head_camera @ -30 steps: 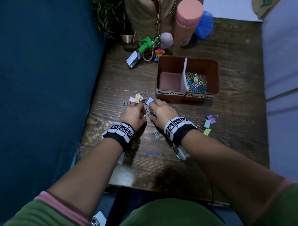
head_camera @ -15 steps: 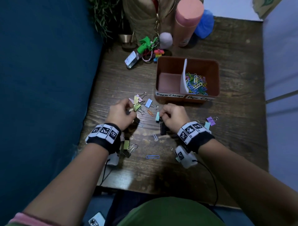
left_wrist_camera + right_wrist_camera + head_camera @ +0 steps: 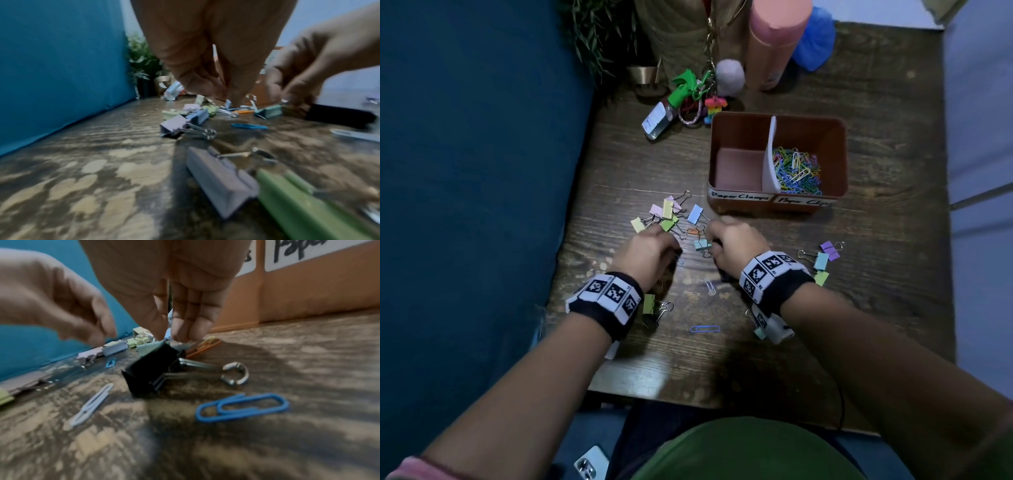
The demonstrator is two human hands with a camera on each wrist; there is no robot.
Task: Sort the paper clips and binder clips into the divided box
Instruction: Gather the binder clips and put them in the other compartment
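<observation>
The brown divided box (image 3: 777,205) stands mid-table. Its right compartment holds several coloured paper clips (image 3: 796,169), and its left one shows bare floor. Pastel binder clips (image 3: 667,214) lie in a heap in front of the box. My right hand (image 3: 710,240) (image 3: 170,335) pinches a teal binder clip (image 3: 702,245) (image 3: 269,111) by its wire handle, low on the table. A black binder clip (image 3: 150,371) lies under that hand. My left hand (image 3: 671,241) (image 3: 228,95) has its fingertips bunched just above the heap. Whether it holds a clip is hidden.
Loose on the wood are a blue paper clip (image 3: 704,329), a white paper clip (image 3: 710,286), a green binder clip (image 3: 649,303) by my left wrist, and more binder clips (image 3: 825,257) at the right. Keys, a bottle and a pink cylinder (image 3: 774,41) crowd the far edge. A blue wall borders the left.
Both hands have drawn back from the heap toward me. The teal binder clip has come away from the heap with my right hand.
</observation>
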